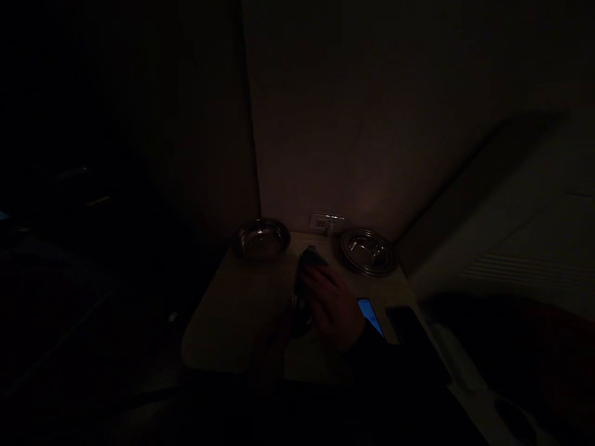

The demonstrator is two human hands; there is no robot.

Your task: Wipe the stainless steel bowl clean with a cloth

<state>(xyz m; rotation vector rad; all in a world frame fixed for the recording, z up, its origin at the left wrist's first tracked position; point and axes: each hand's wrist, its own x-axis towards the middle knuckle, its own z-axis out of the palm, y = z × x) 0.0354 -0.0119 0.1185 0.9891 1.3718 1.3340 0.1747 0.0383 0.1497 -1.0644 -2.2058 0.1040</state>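
The picture is very dark. My right hand [332, 310] lies over a dark, elongated object [302, 303] above the small wooden table [227, 322], its fingers bent across the top. The object has a shiny, paler left edge, and its kind is hard to make out. At its lower end, my left hand [269, 356] shows as a faint shape. Its fingers are lost in shadow, and I cannot tell whether they touch the object. Just right of my right hand, a phone [370, 316] with a lit blue screen is partly covered by the dark sleeve.
Toward the back of the table stand a steel bowl [263, 240] on the left and stacked steel dishes [369, 252] on the right. Between them, a socket plate [326, 222] is set in the wall. A dark, flat object [409, 325] lies along the right edge.
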